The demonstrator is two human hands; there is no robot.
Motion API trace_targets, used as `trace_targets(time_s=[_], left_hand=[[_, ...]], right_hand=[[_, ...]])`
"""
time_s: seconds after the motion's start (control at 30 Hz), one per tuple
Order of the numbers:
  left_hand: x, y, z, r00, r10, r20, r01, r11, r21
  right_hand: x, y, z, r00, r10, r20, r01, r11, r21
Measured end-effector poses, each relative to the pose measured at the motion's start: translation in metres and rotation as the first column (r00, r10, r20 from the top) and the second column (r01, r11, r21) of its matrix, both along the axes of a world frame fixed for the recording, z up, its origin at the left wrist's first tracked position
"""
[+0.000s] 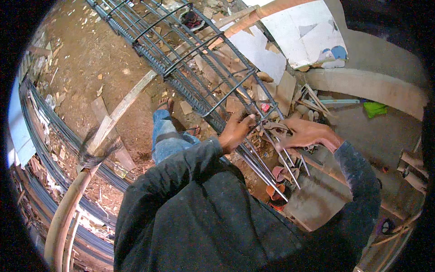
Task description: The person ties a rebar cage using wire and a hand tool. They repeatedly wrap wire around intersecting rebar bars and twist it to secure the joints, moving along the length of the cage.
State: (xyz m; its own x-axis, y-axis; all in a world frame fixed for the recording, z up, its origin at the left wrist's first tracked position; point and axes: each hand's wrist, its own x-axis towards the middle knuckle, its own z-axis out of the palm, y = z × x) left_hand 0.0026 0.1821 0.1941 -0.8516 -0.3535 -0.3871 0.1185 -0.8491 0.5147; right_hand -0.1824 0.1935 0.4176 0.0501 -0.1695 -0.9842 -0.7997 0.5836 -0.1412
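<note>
A steel rebar cage [190, 59] lies raised above the dirt ground [90, 59] on bamboo poles [122, 106], its near end at a worker's hands. The left hand [235, 131] closes around a bar at the cage's end stirrup, while the right hand [308, 134], fingers curled, grips thin wire or a small tool beside it; which is unclear. Both forearms reach forward, elbows bent. The work appears to be tying a joint, which likely calls for a firm twist.
</note>
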Motion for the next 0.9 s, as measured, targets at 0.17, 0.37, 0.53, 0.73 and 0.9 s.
trace_targets(time_s=[0.17, 0.37, 0.53, 0.73, 0.9], left_hand=[[-0.005, 0.004, -0.008, 0.997, 0.045, -0.056, -0.039, 0.995, 0.095], [0.0, 0.005, -0.008, 0.999, -0.034, -0.03, 0.033, 0.999, -0.023], [0.002, 0.0, 0.0, 0.999, -0.01, -0.036, 0.009, 1.0, -0.023], [0.003, 0.002, 0.006, 1.0, -0.002, 0.012, 0.002, 1.0, -0.011], [0.002, 0.002, 0.007, 0.999, 0.045, -0.022, -0.047, 0.997, -0.061]], right_hand=[[0.008, 0.016, 0.01, 0.983, 0.097, -0.156, -0.118, 0.985, -0.128], [0.028, 0.055, 0.041, 0.337, 0.446, -0.83, -0.929, 0.304, -0.214], [0.005, 0.056, 0.032, 0.467, 0.504, -0.727, -0.837, 0.518, -0.179], [-0.035, 0.057, 0.017, 0.362, 0.495, -0.79, -0.932, 0.188, -0.309], [-0.046, 0.055, 0.011, 0.399, 0.557, -0.729, -0.916, 0.271, -0.294]])
